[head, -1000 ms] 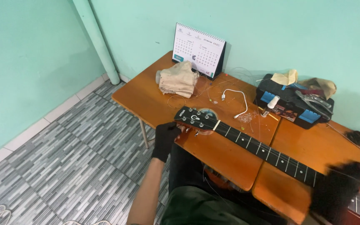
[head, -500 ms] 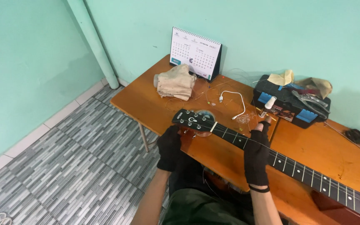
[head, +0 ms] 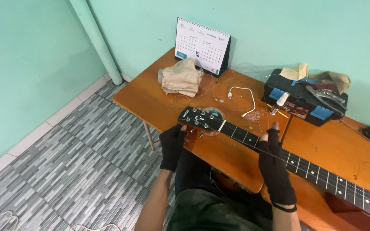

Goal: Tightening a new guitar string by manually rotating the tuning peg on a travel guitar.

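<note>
While the left hand (head: 173,143) still grips the headstock (head: 200,118), right-hand fingers (head: 274,128) have spread wider over the neck (head: 305,167).

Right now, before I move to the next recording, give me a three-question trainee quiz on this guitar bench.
1. True or false: the left hand is at the guitar headstock.
2. Which lies nearest the desk calendar? A) beige cloth B) black toolbox C) white cable
3. Fill in: the right hand rests on the guitar's ____.

Key:
1. True. Its gloved fingertips touch the headstock's near edge.
2. A. The cloth lies right in front of the calendar on the wooden table.
3. Neck. The hand lies over the fretboard a few frets past the nut; whether it pinches a string cannot be told.
</note>
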